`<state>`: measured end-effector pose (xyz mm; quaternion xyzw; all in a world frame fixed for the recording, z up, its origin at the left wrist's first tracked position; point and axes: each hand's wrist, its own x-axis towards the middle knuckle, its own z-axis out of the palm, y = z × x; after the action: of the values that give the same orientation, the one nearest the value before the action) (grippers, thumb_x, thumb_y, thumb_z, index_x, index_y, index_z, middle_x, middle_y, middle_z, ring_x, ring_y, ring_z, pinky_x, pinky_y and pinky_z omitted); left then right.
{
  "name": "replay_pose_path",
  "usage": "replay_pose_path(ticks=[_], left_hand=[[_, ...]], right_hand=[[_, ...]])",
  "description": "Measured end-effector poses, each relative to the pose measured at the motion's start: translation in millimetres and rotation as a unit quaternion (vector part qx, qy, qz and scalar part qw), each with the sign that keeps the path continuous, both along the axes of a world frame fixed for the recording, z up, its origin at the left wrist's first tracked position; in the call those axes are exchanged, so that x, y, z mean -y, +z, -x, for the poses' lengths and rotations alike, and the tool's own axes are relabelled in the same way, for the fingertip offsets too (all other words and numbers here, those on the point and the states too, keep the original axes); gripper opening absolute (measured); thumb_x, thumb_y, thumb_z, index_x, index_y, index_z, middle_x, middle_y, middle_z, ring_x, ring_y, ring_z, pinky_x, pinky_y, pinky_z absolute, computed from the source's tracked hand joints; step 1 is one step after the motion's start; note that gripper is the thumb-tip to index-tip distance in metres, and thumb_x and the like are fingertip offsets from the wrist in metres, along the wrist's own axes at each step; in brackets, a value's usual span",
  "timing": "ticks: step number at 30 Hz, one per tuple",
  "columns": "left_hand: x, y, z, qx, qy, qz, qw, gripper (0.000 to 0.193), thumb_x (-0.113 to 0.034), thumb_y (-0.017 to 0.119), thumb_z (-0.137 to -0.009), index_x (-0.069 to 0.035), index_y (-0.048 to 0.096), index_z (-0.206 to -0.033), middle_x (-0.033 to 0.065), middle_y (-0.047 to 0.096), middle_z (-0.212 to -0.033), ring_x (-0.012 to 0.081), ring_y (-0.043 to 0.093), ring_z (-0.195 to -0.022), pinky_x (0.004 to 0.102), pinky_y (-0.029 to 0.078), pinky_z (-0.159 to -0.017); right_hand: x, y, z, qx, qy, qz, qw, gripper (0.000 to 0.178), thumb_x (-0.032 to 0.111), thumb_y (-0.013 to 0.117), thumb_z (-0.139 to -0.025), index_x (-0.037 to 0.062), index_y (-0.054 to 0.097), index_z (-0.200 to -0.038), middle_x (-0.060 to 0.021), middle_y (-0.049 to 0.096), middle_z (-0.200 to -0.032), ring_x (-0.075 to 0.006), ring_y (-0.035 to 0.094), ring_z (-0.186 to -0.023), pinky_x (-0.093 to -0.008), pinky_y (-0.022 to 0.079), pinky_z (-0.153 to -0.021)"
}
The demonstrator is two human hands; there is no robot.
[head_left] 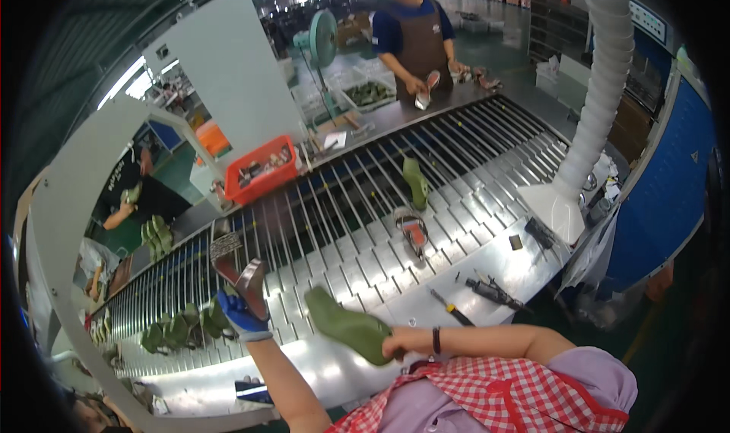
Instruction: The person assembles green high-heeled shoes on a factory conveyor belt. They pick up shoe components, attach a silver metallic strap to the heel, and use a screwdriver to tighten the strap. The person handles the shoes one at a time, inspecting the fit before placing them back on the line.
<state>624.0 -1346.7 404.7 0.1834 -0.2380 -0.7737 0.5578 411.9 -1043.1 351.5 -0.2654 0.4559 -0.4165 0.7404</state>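
My left hand [245, 317], in a blue and white glove, is closed around a metallic brown sandal [255, 287] with wide straps, held over the slatted metal conveyor [319, 262]. Bare, with a dark band at the wrist, my right hand [401, 343] grips one end of a green shoe last [346, 323] close to my body. Farther out on the conveyor lie another green last [415, 183] and, nearer, a sandal with a reddish insole [413, 233]. Several green lasts [176, 329] stand in a row at the left, beyond my gloved hand.
A red crate [261, 170] of small parts sits at the far edge. Across the conveyor a person [417, 41] holds a shoe; another person [141, 182] works at left, behind a white arch [57, 174]. A white duct [601, 76], a screwdriver [455, 310] and a dark hand tool [493, 291] are at right.
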Motion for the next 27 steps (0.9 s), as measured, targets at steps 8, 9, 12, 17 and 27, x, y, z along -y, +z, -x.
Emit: replay_pose_path(ticks=[8,9,12,17,27], left_hand=[[-96.4,-70.0,5.0,0.141,0.054,-0.211,0.966,0.046,-0.036,0.063,-0.089,-0.021,0.033,-0.058,-0.0057,0.034,-0.056,0.0081,0.041,-0.054,0.0270,0.041,-0.057],[-100.4,-78.9,-3.1,0.110,0.036,-0.215,0.970,0.045,-0.037,0.063,-0.089,-0.019,0.035,-0.059,-0.0043,0.040,-0.059,0.0097,0.044,-0.057,0.0289,0.044,-0.060],[-118.2,-80.0,-8.9,0.078,0.075,-0.273,0.956,0.049,-0.037,0.060,-0.090,-0.022,0.032,-0.053,-0.0059,0.036,-0.050,0.0082,0.041,-0.049,0.0259,0.041,-0.053],[-119.3,-85.2,-5.5,-0.055,0.009,-0.302,0.952,0.046,-0.037,0.057,-0.092,-0.023,0.038,-0.052,-0.0080,0.032,-0.045,0.0076,0.036,-0.043,0.0242,0.037,-0.049],[-146.2,14.0,78.7,0.125,-0.013,-0.206,0.970,0.026,-0.028,0.058,-0.093,-0.016,0.052,-0.070,-0.0043,0.044,-0.061,0.0085,0.044,-0.060,0.0207,0.039,-0.058]], right_hand=[[75.4,-30.4,65.5,-0.032,-0.116,-0.162,0.979,0.028,0.025,0.062,-0.078,0.0082,0.058,-0.100,-0.0061,0.063,-0.090,-0.0175,0.060,-0.068,-0.0296,0.049,-0.058],[86.8,-38.1,68.6,-0.043,-0.135,-0.167,0.976,0.028,0.024,0.063,-0.076,0.0075,0.058,-0.099,-0.0072,0.062,-0.088,-0.0177,0.060,-0.068,-0.0293,0.049,-0.056],[123.6,-79.2,78.9,-0.086,-0.192,-0.178,0.961,0.032,0.021,0.066,-0.072,0.0031,0.057,-0.097,-0.0109,0.060,-0.087,-0.0197,0.062,-0.074,-0.0311,0.052,-0.056],[180.0,-108.3,141.1,-0.412,-0.313,0.020,0.855,0.046,0.024,0.066,-0.077,-0.0016,0.054,-0.113,-0.0165,0.060,-0.106,-0.0206,0.060,-0.094,-0.0361,0.051,-0.081],[116.2,62.1,54.9,0.036,-0.087,0.173,0.980,0.056,0.025,0.060,-0.090,-0.0032,0.041,-0.135,-0.0175,0.053,-0.130,-0.0252,0.056,-0.117,-0.0359,0.043,-0.099]])
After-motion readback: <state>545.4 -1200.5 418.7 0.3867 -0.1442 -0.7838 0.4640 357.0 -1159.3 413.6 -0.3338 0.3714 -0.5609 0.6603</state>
